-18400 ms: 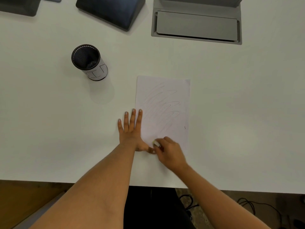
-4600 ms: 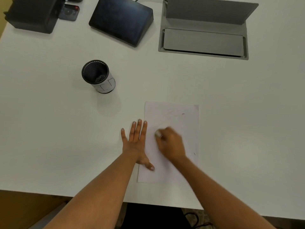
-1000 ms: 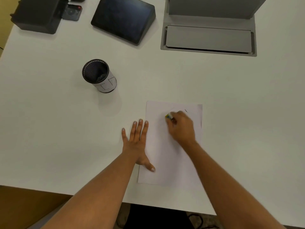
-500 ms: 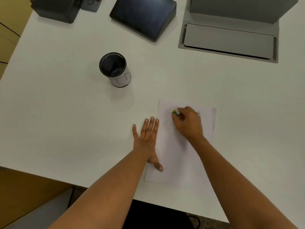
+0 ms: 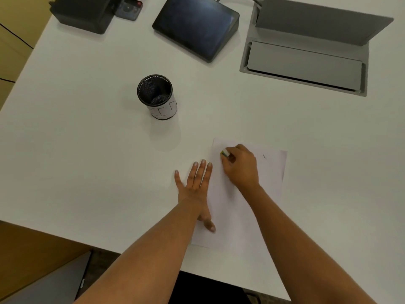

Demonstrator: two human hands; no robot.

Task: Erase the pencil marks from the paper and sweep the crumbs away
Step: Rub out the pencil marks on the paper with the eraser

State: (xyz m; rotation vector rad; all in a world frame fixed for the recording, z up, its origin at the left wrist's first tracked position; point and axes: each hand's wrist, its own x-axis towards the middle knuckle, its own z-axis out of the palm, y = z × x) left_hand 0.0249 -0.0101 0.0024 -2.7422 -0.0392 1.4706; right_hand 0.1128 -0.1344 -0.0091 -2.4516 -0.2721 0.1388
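lately the right hand [image 5: 240,166], pinching the eraser [image 5: 225,152], has worked up to the far left corner of the paper [image 5: 232,216]; the scribble seen earlier is nearly gone, one dark fleck [image 5: 264,156] remaining; the left hand [image 5: 194,185] lies flat and unclenched on the paper's left edge; sweeping likely follows.
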